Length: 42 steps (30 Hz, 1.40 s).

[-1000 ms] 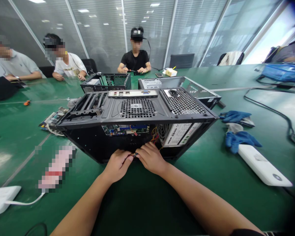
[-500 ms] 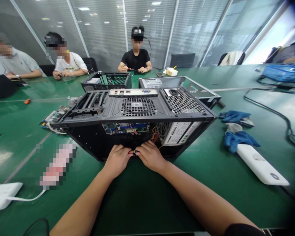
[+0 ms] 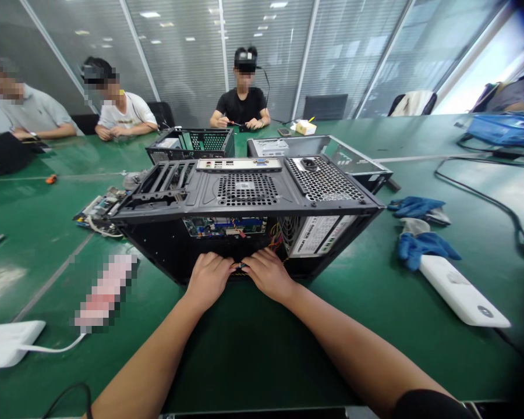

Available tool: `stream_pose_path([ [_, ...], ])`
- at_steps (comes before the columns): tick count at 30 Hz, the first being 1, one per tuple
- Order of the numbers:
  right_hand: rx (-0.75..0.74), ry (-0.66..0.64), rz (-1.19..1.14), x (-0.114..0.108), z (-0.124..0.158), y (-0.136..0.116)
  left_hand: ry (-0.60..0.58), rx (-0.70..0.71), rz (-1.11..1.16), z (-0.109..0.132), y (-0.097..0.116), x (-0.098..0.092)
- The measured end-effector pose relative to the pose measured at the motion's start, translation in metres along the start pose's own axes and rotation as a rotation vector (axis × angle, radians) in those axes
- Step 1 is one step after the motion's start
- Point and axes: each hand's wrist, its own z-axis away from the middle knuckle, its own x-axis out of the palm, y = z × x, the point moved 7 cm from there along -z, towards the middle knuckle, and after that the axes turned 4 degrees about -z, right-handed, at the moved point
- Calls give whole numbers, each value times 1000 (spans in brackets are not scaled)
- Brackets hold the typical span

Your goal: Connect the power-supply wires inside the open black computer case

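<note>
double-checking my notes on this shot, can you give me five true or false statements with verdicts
1. The left hand and right hand pinch thin wires. True.
2. The blue gloves lie left of the computer case. False: they lie to its right.
3. A power supply with a white label sits in the case's right end. True.
4. Nothing is attached to the white block at the left edge. False: a white cable runs from it.
5. A person in black sits across the table. True.
</note>
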Motion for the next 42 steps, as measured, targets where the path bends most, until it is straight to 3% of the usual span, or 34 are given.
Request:
stream_pose_path([
  [12, 38, -36, 27, 5, 3, 3, -61, -28, 100, 1, -1, 10],
  [27, 45, -83, -4, 2, 0, 1, 52, 30, 80, 1, 2, 0],
  [33, 38, -120, 29, 6, 0, 0, 103, 8, 96, 1, -2, -7],
  [42, 9, -49, 154, 4, 0, 1, 40, -98, 187, 0, -6, 0],
])
